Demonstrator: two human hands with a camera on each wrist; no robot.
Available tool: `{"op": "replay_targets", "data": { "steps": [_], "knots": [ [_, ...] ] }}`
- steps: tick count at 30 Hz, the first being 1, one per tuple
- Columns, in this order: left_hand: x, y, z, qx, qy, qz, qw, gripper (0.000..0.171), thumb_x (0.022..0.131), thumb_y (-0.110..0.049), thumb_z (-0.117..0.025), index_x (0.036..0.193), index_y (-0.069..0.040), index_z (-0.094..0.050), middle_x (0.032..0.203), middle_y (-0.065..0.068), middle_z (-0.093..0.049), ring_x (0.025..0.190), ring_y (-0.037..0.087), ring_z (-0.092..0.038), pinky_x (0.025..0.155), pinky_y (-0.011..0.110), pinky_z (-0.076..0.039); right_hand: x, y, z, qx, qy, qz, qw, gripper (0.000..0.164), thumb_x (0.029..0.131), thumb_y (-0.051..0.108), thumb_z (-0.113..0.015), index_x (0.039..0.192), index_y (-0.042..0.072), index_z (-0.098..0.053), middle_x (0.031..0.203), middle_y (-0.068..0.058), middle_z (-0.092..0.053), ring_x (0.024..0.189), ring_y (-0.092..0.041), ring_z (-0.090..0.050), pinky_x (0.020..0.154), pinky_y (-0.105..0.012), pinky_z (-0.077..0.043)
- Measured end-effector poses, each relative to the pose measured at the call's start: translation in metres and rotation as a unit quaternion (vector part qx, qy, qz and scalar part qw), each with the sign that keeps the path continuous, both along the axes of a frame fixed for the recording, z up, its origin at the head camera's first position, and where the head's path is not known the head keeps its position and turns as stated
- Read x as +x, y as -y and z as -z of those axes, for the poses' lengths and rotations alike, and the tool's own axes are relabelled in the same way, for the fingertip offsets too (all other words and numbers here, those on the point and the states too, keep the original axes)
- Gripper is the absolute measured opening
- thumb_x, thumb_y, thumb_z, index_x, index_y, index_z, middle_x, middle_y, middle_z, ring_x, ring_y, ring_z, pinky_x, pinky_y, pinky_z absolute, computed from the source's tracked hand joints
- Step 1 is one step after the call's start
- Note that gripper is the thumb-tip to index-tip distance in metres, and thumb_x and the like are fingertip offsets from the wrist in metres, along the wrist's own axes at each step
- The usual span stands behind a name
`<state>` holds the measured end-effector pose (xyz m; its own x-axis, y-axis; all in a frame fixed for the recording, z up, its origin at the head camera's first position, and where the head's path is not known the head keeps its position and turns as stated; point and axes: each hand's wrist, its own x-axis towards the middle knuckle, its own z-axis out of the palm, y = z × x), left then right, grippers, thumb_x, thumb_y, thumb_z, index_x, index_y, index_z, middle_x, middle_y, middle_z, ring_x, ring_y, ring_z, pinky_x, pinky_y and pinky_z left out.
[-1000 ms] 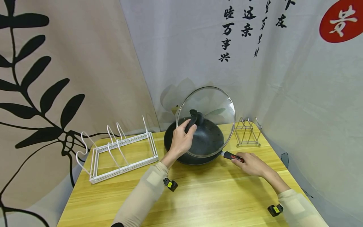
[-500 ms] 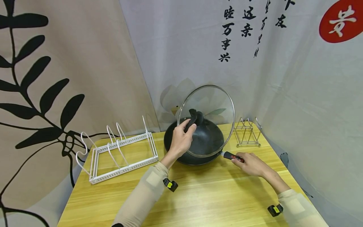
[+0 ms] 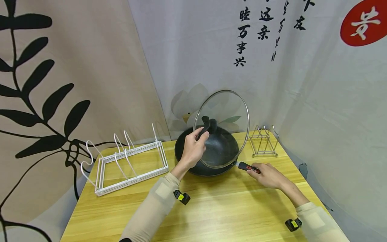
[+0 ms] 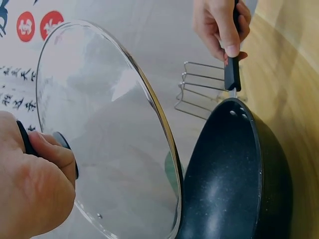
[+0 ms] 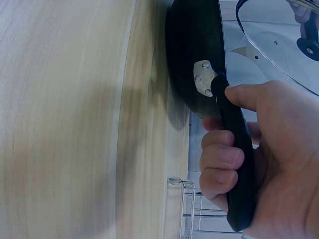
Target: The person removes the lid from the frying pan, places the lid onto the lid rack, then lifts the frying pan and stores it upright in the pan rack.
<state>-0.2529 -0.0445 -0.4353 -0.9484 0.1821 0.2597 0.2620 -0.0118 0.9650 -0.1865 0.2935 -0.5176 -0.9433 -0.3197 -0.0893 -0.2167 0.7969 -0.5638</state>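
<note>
A dark wok [image 3: 188, 168] stands at the back of the wooden table, its handle [image 5: 237, 149] pointing right. My right hand [image 3: 267, 174] grips that handle, thumb along its top in the right wrist view. My left hand [image 3: 193, 148] holds the black knob [image 3: 208, 126] of a round glass lid [image 4: 119, 124]. The lid is tilted steeply up over the wok, its metal rim [image 4: 167, 132] facing away from my palm. In the left wrist view the lid's lower edge overlaps the wok's opening, and the dark inside of the wok [image 4: 219, 169] shows beside it.
A white rack [image 3: 133, 181] with upright wire loops stands on the left of the table [image 3: 229, 211]. Behind my right hand, near the back right edge, is a small metal wire rack [image 3: 263, 143]. A printed cloth [image 3: 193, 50] hangs close behind the table.
The lid has turned on its knob, looking narrower, with its left edge shifted right and its top slightly higher. The wok and my right hand have stayed in place.
</note>
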Motion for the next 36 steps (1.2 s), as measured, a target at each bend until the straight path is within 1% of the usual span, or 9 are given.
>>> {"op": "replay_targets", "data": {
  "steps": [4,9,14,19,25,30,36],
  "knots": [
    [-0.0002,-0.0032,-0.0024,0.022,0.009,0.005,0.9997,0.033,0.116,-0.022,-0.062,0.142,-0.004,-0.072,0.06,-0.007,-0.047,0.045,0.008,-0.039,0.044,0.023,-0.032,-0.0007,-0.0017,-0.001,-0.006,0.004,-0.002,1.0,0.032,0.118,0.044,-0.059,0.103,0.017,-0.067,0.075,0.005,-0.052,0.057,-0.006,-0.041,0.057,-0.025,-0.035],
    [0.0013,-0.0052,-0.0047,0.044,0.026,0.014,0.9986,0.032,0.116,-0.021,-0.062,0.142,-0.005,-0.072,0.057,-0.009,-0.045,0.042,0.007,-0.036,0.041,0.023,-0.028,-0.0013,-0.0026,-0.0017,-0.007,0.007,-0.002,1.0,0.032,0.118,0.044,-0.06,0.102,0.017,-0.068,0.075,0.004,-0.053,0.058,-0.007,-0.042,0.057,-0.025,-0.036],
    [0.0018,-0.0052,-0.0042,0.048,0.039,0.019,0.9979,0.033,0.116,-0.023,-0.063,0.143,-0.007,-0.072,0.056,-0.009,-0.046,0.04,0.008,-0.036,0.038,0.024,-0.027,-0.0019,-0.0039,0.0007,-0.004,0.009,-0.002,1.0,0.032,0.118,0.044,-0.059,0.102,0.017,-0.067,0.074,0.005,-0.051,0.058,-0.007,-0.04,0.057,-0.025,-0.034],
    [0.0022,-0.0059,-0.004,0.052,0.049,0.02,0.9973,0.036,0.116,-0.023,-0.062,0.147,-0.006,-0.069,0.056,-0.01,-0.046,0.041,0.008,-0.036,0.039,0.024,-0.027,-0.0016,-0.0037,0.0006,-0.006,0.007,-0.004,1.0,0.033,0.118,0.044,-0.059,0.101,0.017,-0.067,0.074,0.005,-0.051,0.058,-0.006,-0.04,0.057,-0.025,-0.034],
    [0.0031,-0.0068,-0.0043,0.067,0.06,0.035,0.9953,0.037,0.117,-0.024,-0.061,0.148,-0.006,-0.068,0.054,-0.011,-0.043,0.04,0.006,-0.032,0.039,0.024,-0.025,-0.0018,-0.0023,-0.0005,-0.006,0.003,-0.004,1.0,0.032,0.118,0.044,-0.06,0.102,0.017,-0.067,0.075,0.005,-0.051,0.057,-0.006,-0.041,0.057,-0.025,-0.034],
    [0.0037,-0.0074,-0.0045,0.08,0.063,0.043,0.9938,0.042,0.117,-0.024,-0.062,0.154,-0.005,-0.064,0.053,-0.01,-0.042,0.039,0.007,-0.032,0.04,0.024,-0.027,-0.0017,-0.0019,-0.0009,-0.006,0.0,-0.006,1.0,0.032,0.118,0.044,-0.059,0.103,0.017,-0.067,0.075,0.005,-0.051,0.057,-0.005,-0.041,0.057,-0.025,-0.035],
    [0.0026,-0.0089,-0.0033,0.095,0.068,0.048,0.9919,0.039,0.117,-0.024,-0.063,0.15,-0.005,-0.067,0.053,-0.01,-0.043,0.04,0.007,-0.033,0.04,0.023,-0.028,-0.0017,-0.0017,-0.0011,-0.006,0.002,-0.004,1.0,0.032,0.118,0.044,-0.06,0.103,0.017,-0.067,0.075,0.004,-0.052,0.058,-0.006,-0.042,0.057,-0.025,-0.035]
  ]
}}
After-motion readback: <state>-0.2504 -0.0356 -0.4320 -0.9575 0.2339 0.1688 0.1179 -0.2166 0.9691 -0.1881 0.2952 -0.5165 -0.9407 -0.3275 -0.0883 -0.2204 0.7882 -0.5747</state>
